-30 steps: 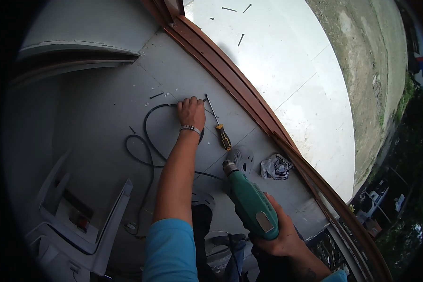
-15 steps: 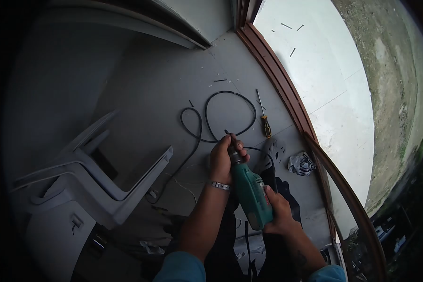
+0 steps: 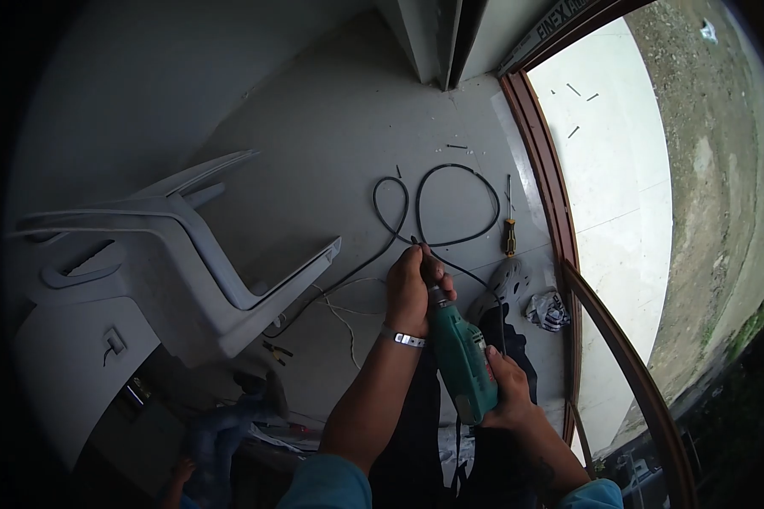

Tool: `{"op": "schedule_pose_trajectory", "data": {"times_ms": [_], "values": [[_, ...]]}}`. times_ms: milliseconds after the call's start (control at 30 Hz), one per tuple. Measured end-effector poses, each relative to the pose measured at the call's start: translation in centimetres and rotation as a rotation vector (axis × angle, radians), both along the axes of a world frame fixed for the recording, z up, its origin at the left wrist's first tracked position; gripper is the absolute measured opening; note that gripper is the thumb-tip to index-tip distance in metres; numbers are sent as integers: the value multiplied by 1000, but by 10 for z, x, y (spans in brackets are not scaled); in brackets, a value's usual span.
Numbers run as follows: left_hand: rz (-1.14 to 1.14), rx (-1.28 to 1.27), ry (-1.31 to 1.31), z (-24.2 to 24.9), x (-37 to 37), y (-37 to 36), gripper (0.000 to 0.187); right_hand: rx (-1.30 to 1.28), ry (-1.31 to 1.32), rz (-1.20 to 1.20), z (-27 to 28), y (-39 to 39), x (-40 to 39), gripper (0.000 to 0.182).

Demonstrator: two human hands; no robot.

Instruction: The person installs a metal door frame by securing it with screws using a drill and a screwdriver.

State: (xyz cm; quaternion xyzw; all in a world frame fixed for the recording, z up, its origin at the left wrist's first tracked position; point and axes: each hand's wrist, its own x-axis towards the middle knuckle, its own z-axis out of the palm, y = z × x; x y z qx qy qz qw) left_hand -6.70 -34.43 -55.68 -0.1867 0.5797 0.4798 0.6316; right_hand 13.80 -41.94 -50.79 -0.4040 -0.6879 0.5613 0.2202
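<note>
A green power drill (image 3: pixel 465 360) lies between my two hands, its front end pointing away from me. My left hand (image 3: pixel 412 284) is closed around the chuck end, fingers wrapped over it. A dark bit tip (image 3: pixel 415 240) pokes out just past the thumb. My right hand (image 3: pixel 509 388) grips the drill's rear part from the right side; its handle is mostly hidden. The drill's black power cord (image 3: pixel 457 265) runs across the floor beyond my hands and forms two loops.
A yellow-black screwdriver (image 3: pixel 510 236) and crumpled plastic (image 3: pixel 547 311) lie near the brown door frame (image 3: pixel 552 170). Pliers (image 3: pixel 278 351) rest beside a tipped plastic chair (image 3: pixel 204 280). Several screws (image 3: pixel 574 132) lie outside. Another person's leg (image 3: pixel 221 437) shows at lower left.
My view has turned, so floor objects appear farther right. Another person's leg and hand have come into view at lower left. Both my hands keep their hold on the drill.
</note>
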Motion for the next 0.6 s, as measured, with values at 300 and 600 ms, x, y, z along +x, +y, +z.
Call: {"op": "schedule_pose_trajectory", "data": {"times_ms": [300,600], "values": [[149,67,-174,2,-9,-10,18,-134,51,-87,-3,-24,-10,101],[120,122,-193,1,-9,-12,17,-161,115,-108,3,-22,-13,99]]}}
